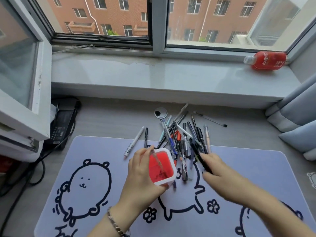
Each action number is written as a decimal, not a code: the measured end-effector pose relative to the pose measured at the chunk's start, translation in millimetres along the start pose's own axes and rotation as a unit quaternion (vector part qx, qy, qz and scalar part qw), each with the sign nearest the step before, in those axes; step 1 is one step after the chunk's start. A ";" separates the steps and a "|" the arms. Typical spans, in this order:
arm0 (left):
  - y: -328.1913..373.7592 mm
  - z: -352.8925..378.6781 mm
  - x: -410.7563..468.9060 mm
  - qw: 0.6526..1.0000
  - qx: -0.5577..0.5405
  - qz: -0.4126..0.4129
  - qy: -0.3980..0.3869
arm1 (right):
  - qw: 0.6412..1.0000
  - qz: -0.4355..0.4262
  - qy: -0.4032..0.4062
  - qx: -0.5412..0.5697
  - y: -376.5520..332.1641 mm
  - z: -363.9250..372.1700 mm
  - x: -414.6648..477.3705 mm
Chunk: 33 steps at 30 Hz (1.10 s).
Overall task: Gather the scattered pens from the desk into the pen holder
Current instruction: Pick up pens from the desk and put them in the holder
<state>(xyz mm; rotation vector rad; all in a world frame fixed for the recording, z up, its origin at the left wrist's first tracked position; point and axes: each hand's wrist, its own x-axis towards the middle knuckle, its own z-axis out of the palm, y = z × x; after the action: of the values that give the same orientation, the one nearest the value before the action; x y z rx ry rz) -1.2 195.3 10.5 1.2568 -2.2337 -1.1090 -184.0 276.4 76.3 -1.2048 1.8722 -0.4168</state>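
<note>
Head view. At centre frame, the left hand [142, 175] wraps its grip around the pen holder [161, 168], a red cup with a white rim, tilted above the mat [95, 151]. A pink pen [158, 161] stands slanted inside the holder; blur hides whether the fingers also pinch it. Just right of centre, the right hand [220, 177] has its grip pressed onto a black pen [201, 156], whose far end reaches into the pile of pens [184, 134] lying across the mat's upper edge and the grey table [111, 120]. A white pen [134, 142] and a thin black pen [146, 136] lie apart, left of the pile. A red bottle [266, 60] lies on the windowsill [153, 77] at upper right. A black power adapter [62, 124] sits at the left.
</note>
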 end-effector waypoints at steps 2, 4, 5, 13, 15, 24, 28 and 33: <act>-2.5 -0.5 -3.8 1.000 0.004 0.006 -0.010 | 0.999 0.020 -0.020 -0.040 0.8 -13.4 -5.1; -3.3 1.1 -7.2 1.000 0.007 0.013 -0.025 | 0.998 -0.009 -0.014 -0.068 -8.4 -20.3 -5.7; -3.1 2.4 -8.6 0.999 0.005 0.019 -0.031 | 0.995 -0.023 -0.022 -0.092 -16.4 -21.0 -4.9; -3.7 11.1 -15.7 0.997 0.016 0.048 -0.062 | 0.927 -0.095 -0.103 -0.347 -59.6 12.7 27.2; -7.3 7.2 -13.9 0.998 0.002 0.031 -0.056 | 0.957 -0.109 -0.085 -0.254 -66.3 11.4 30.3; -21.6 -25.1 10.0 0.998 -0.005 -0.036 0.043 | 0.981 0.092 0.120 -0.119 7.5 26.9 135.8; -23.1 -28.4 19.8 0.998 -0.008 -0.033 0.044 | 0.961 0.100 0.123 -0.226 7.0 56.2 170.0; -27.7 -30.7 26.1 0.999 -0.008 -0.032 0.027 | 0.936 0.137 0.099 -0.307 5.3 64.6 181.7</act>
<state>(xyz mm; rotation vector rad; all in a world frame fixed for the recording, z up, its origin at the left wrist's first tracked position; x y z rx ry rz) 19.1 151.0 6.7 1.3450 -2.1550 -1.1003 -167.7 132.5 -51.2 -1.2930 2.4079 0.2362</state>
